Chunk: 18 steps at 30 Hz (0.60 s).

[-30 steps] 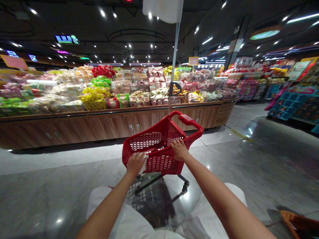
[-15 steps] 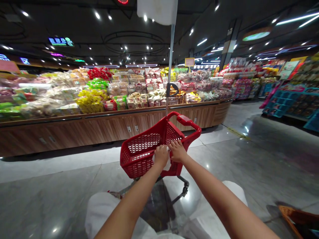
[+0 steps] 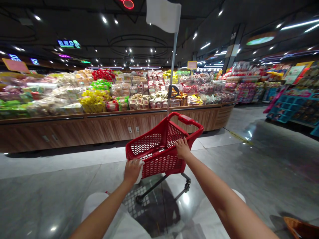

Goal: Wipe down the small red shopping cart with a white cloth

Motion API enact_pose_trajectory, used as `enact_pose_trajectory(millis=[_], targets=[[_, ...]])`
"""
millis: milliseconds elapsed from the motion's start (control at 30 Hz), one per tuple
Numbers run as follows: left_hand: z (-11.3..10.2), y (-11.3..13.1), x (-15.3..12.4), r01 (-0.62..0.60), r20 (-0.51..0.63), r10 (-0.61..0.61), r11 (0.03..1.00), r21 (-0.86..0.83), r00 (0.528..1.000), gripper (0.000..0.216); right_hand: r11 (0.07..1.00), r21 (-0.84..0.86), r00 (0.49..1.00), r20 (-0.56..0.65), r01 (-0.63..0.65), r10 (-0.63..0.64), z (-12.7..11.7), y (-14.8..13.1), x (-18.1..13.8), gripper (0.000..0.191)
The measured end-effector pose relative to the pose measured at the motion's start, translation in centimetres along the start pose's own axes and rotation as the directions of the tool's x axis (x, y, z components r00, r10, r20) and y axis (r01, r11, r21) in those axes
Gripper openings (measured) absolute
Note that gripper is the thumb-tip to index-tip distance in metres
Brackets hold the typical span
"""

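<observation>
A small red plastic shopping cart (image 3: 161, 162) with a perforated basket stands on the floor in front of me. A pole (image 3: 172, 63) with a white flag (image 3: 163, 16) rises behind the basket. My left hand (image 3: 132, 171) is closed around a white cloth or tissue (image 3: 140, 172), at the near left corner of the basket. Over the near rim, by the handle end, my right hand (image 3: 183, 148) has its fingers hooked on the cart. The basket's visible inside shows only its red grid walls and floor.
Beyond the cart runs a long wood-panelled display counter (image 3: 112, 129) heaped with packaged snacks. Blue racks (image 3: 284, 104) stand at the right. An orange-brown basket (image 3: 296, 225) lies on the floor at the lower right. Grey tile flooring (image 3: 224, 166) surrounds the cart.
My left hand has slid left along the basket's near rim with the white cloth, away from my right hand. My right hand has shifted slightly right and up, still on the rim.
</observation>
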<state>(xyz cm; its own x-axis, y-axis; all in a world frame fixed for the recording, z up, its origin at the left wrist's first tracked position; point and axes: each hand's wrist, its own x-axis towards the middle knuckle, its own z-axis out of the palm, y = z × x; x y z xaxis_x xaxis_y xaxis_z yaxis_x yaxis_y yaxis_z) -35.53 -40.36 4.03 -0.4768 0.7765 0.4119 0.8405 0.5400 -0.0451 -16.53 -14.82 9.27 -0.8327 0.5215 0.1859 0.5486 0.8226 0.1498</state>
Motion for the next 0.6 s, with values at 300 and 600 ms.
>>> enact_pose_trajectory(millis=[300, 600], targets=[[0.0, 9.8, 2.3, -0.075, 0.018, 0.078, 0.988, -0.133, 0.997, 0.033, 0.969, 0.200, 0.989, 0.021, 0.142, -0.149, 1.7, -7.8, -1.3, 0.054], [1.2, 2.3, -0.4, -0.433, 0.056, 0.473, 0.843, -0.320, 0.879, 0.035, 0.972, 0.216, 0.994, 0.038, 0.094, -0.105, 2.4, -2.5, -2.3, 0.049]])
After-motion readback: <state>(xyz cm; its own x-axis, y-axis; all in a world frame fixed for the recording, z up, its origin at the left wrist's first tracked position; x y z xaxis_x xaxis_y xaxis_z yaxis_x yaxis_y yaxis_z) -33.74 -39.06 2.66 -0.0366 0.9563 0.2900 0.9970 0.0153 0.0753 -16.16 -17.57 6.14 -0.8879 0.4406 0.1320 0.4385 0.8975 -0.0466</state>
